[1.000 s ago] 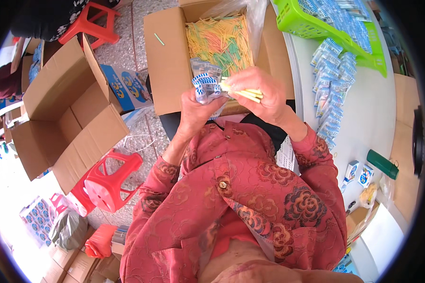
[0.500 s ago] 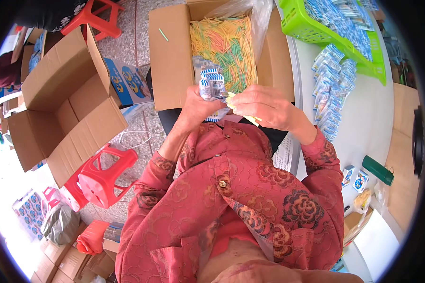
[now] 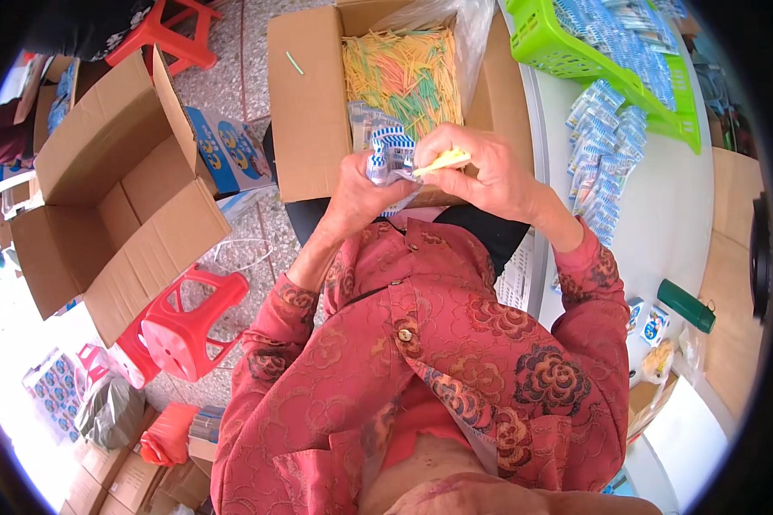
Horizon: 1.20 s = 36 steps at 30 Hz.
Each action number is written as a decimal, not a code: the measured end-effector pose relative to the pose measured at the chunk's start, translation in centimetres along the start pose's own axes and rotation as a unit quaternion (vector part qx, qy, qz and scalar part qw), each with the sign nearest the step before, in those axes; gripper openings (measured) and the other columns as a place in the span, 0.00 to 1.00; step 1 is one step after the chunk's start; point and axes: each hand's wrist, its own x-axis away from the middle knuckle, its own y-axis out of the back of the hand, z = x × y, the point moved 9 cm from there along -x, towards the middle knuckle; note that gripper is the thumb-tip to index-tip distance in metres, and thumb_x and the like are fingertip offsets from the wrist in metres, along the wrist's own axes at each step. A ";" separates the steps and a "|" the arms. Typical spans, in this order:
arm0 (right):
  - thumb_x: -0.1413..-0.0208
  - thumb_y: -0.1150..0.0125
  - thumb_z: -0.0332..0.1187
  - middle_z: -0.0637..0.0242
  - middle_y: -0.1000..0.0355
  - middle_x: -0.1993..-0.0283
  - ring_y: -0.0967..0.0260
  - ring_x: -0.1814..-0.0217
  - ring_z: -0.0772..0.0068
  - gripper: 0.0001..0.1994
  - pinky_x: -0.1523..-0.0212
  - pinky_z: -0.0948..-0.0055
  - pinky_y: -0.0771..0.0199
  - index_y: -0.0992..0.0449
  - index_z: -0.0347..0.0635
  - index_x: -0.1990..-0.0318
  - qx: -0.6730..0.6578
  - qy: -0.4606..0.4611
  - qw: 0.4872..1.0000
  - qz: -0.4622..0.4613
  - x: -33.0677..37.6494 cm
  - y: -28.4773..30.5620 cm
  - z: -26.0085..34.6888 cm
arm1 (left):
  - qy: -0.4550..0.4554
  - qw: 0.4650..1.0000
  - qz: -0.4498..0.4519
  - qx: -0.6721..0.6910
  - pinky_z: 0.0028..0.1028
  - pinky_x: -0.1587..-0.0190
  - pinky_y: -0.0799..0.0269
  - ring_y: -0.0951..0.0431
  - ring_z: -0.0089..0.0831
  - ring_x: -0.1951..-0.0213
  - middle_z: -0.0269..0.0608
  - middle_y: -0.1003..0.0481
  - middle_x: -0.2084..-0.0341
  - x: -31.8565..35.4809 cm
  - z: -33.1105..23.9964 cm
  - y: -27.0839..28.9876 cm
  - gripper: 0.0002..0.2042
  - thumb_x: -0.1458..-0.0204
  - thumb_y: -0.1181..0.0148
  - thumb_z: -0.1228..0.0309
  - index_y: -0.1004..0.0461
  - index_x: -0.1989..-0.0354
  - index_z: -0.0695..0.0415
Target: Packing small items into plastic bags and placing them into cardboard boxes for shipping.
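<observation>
My left hand (image 3: 356,197) is closed around small clear plastic packets (image 3: 392,144) with blue-and-white striped edges, in front of my waist. Pinched in my right hand (image 3: 496,178) is a little bunch of thin pale-yellow sticks (image 3: 444,161), their ends at the mouth of the held packets. Whether any stick is inside a packet I cannot tell. Just beyond both hands stands an open cardboard box (image 3: 303,112), filled with loose yellow, pink and green sticks (image 3: 404,73). More packets lie at the box's near left corner, partly hidden by my left hand.
On the white table (image 3: 674,202) at right are strips of striped packets (image 3: 605,154), a green basket (image 3: 567,56) full of more, and a dark green bottle (image 3: 686,305). An open carton (image 3: 133,202) and red stools (image 3: 189,326) stand at left.
My right hand has turned and risen slightly, bringing the yellow sticks level against the packets. My left hand keeps its hold, and the packets' striped edges have shifted.
</observation>
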 end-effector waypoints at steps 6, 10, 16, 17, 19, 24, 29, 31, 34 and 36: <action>0.50 0.44 0.27 0.68 0.33 0.69 0.35 0.69 0.78 0.05 0.65 0.79 0.35 0.32 0.38 0.67 -0.005 -0.039 0.999 -0.038 -0.3 0.9 -0.8 | -0.001 1.000 0.010 -0.027 0.19 0.70 0.33 0.32 0.13 0.73 0.28 0.27 0.77 0.1 -0.5 -0.6 0.09 0.58 0.37 0.74 0.26 0.68 0.62; 0.50 0.44 0.27 0.69 0.34 0.70 0.36 0.69 0.79 0.05 0.67 0.79 0.36 0.33 0.39 0.67 -0.086 -0.092 0.991 -0.042 -0.1 1.1 -1.9 | -0.001 0.999 0.015 -0.042 0.18 0.72 0.34 0.32 0.13 0.75 0.28 0.27 0.78 0.1 -0.4 -0.6 0.08 0.57 0.37 0.73 0.26 0.69 0.62; 0.51 0.43 0.29 0.67 0.34 0.68 0.35 0.68 0.73 0.08 0.66 0.76 0.35 0.33 0.39 0.65 0.021 -0.027 0.998 -0.045 -0.2 1.0 -0.8 | -0.004 0.997 0.024 -0.072 0.18 0.72 0.34 0.33 0.13 0.75 0.28 0.27 0.78 -0.1 -0.2 -0.6 0.08 0.58 0.37 0.73 0.26 0.69 0.62; 0.52 0.42 0.29 0.67 0.34 0.67 0.35 0.67 0.70 0.09 0.65 0.75 0.35 0.34 0.39 0.64 0.050 -0.004 0.998 -0.043 -0.2 0.7 -0.5 | -0.015 0.998 0.018 -0.058 0.19 0.72 0.34 0.32 0.13 0.75 0.28 0.27 0.78 -0.1 -0.5 -0.6 0.08 0.58 0.37 0.74 0.26 0.69 0.62; 0.52 0.42 0.30 0.66 0.34 0.66 0.34 0.65 0.66 0.10 0.63 0.73 0.34 0.34 0.39 0.64 0.078 0.019 0.996 -0.043 -0.1 0.6 0.0 | -0.012 0.998 0.017 -0.063 0.19 0.71 0.33 0.32 0.13 0.74 0.28 0.27 0.78 -0.2 -0.4 -0.6 0.08 0.58 0.37 0.74 0.26 0.69 0.62; 0.50 0.44 0.28 0.64 0.36 0.57 0.35 0.59 0.68 0.14 0.59 0.72 0.34 0.34 0.41 0.54 0.074 0.045 0.996 -0.033 -0.1 0.8 1.2 | -0.029 1.000 -0.004 -0.005 0.19 0.69 0.32 0.30 0.15 0.73 0.29 0.26 0.76 -0.2 -1.0 -0.5 0.08 0.58 0.37 0.75 0.26 0.69 0.62; 0.47 0.46 0.30 0.65 0.34 0.58 0.35 0.57 0.74 0.17 0.58 0.74 0.34 0.36 0.40 0.49 -0.117 -0.070 0.991 0.010 0.5 0.8 -0.4 | -0.017 1.000 0.008 0.015 0.19 0.68 0.31 0.29 0.16 0.71 0.30 0.25 0.73 -0.2 -0.6 -0.5 0.10 0.59 0.36 0.75 0.26 0.67 0.62; 0.45 0.49 0.26 0.67 0.33 0.58 0.36 0.55 0.78 0.15 0.53 0.77 0.35 0.36 0.36 0.50 -0.218 -0.051 0.974 -0.036 0.7 1.4 -0.6 | -0.007 1.000 0.018 0.024 0.19 0.67 0.31 0.29 0.16 0.71 0.31 0.25 0.73 -0.2 0.0 -0.5 0.10 0.59 0.35 0.75 0.26 0.67 0.63; 0.46 0.50 0.22 0.67 0.32 0.59 0.34 0.58 0.78 0.12 0.55 0.78 0.34 0.33 0.36 0.53 -0.189 -0.026 0.980 -0.053 0.8 1.7 -1.0 | -0.001 0.999 0.032 0.039 0.20 0.67 0.31 0.28 0.16 0.71 0.32 0.25 0.73 -0.2 0.1 -0.7 0.10 0.59 0.35 0.75 0.26 0.67 0.63; 0.46 0.50 0.21 0.67 0.31 0.59 0.34 0.58 0.78 0.11 0.56 0.78 0.33 0.32 0.36 0.55 -0.187 -0.040 0.980 -0.051 0.9 1.6 -1.3 | -0.004 0.998 0.037 0.045 0.20 0.66 0.31 0.28 0.16 0.70 0.32 0.25 0.72 -0.1 -0.1 -0.8 0.10 0.59 0.35 0.75 0.25 0.67 0.62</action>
